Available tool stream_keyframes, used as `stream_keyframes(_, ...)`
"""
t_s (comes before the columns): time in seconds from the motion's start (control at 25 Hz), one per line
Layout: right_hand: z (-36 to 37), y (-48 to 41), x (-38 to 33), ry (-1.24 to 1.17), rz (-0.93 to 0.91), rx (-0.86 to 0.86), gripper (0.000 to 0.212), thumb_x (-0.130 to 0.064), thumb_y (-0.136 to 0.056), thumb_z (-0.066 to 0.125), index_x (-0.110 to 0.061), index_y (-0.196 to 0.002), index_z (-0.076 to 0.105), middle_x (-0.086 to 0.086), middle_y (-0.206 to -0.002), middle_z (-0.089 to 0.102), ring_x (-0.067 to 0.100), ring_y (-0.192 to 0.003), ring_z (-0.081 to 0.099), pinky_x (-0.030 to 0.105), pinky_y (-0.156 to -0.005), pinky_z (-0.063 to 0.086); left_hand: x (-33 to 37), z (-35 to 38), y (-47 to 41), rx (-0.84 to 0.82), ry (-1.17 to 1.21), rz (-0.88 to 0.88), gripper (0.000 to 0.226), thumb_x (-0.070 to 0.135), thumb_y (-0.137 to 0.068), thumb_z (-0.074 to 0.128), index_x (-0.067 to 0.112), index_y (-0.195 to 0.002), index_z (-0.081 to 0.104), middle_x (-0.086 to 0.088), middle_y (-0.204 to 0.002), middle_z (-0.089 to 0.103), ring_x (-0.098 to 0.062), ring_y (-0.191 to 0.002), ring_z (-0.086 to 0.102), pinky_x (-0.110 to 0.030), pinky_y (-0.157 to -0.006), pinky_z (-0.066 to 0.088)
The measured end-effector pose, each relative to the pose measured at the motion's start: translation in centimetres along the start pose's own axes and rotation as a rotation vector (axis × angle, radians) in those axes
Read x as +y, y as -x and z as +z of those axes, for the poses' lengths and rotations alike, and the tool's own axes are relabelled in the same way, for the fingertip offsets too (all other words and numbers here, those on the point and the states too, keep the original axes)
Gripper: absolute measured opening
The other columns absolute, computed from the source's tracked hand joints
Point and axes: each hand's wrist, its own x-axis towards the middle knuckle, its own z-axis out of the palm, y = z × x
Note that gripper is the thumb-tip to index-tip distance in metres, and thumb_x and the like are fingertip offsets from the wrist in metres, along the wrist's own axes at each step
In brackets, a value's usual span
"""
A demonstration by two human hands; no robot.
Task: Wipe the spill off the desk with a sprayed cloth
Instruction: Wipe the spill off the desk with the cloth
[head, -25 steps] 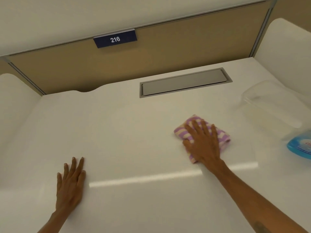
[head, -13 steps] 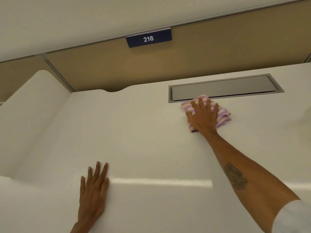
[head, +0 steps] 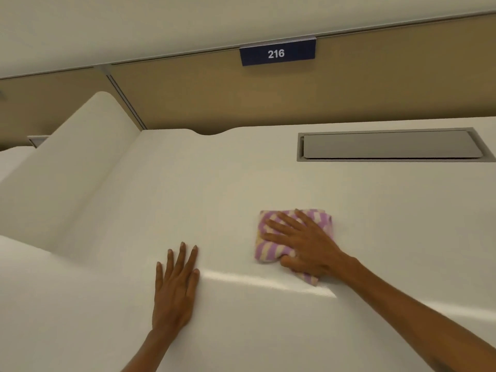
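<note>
A folded purple-and-cream striped cloth (head: 271,247) lies on the white desk (head: 268,183) near the middle. My right hand (head: 306,245) presses flat on top of it, fingers spread toward the left, thumb curled around the cloth's near edge. My left hand (head: 175,285) rests palm down on the bare desk to the left of the cloth, fingers together and pointing away from me, holding nothing. No spill is visible on the glossy surface.
A grey metal cable hatch (head: 389,145) is set into the desk at the back right. A white curved side divider (head: 69,170) rises on the left. A tan back panel carries a blue "216" sign (head: 277,52).
My right hand has dragged the cloth from beside the cable hatch back toward me and to the left. The left hand stays planted on the desk; the view has shifted left.
</note>
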Motion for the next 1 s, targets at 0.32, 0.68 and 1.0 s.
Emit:
stream_keyframes(0.32,-1.5,-15.0,5.0,0.030,0.459,0.029,0.057,-0.053,-0.099,0.033,-0.035,-0.153,0.025,-0.005,-0.165,0.017,0.024,-0.153,0.008,0.055,-0.121,0.005,-0.4,0.4,-0.3,0.032,0.001,0.011,0.055,0.034,-0.106,0.024,0.046,-0.155,0.003,0.020,-0.165,-0.008,-0.008,-0.152,-0.017,-0.042,-0.125,-0.005)
stream_keyframes(0.68,-0.3,-13.4,-9.4,-0.054,0.168,0.014,0.057,-0.059,-0.097,0.029,-0.042,-0.151,0.028,-0.009,-0.165,0.016,0.020,-0.154,0.005,0.055,-0.122,0.000,-0.7,0.4,-0.3,0.030,-0.005,0.031,0.053,0.032,-0.107,0.022,0.036,-0.158,0.007,0.015,-0.166,-0.003,-0.013,-0.154,-0.011,-0.044,-0.125,-0.004)
stream_keyframes(1.0,-0.5,8.8,-8.0,-0.018,-0.089,-0.030,0.060,-0.050,-0.091,0.038,-0.042,-0.150,0.033,-0.011,-0.164,0.017,0.015,-0.154,0.006,0.048,-0.123,-0.001,-0.6,0.1,0.3,0.007,-0.015,0.035,0.052,0.035,-0.107,0.016,0.035,-0.159,0.007,0.008,-0.167,-0.002,-0.020,-0.154,-0.009,-0.047,-0.124,-0.006)
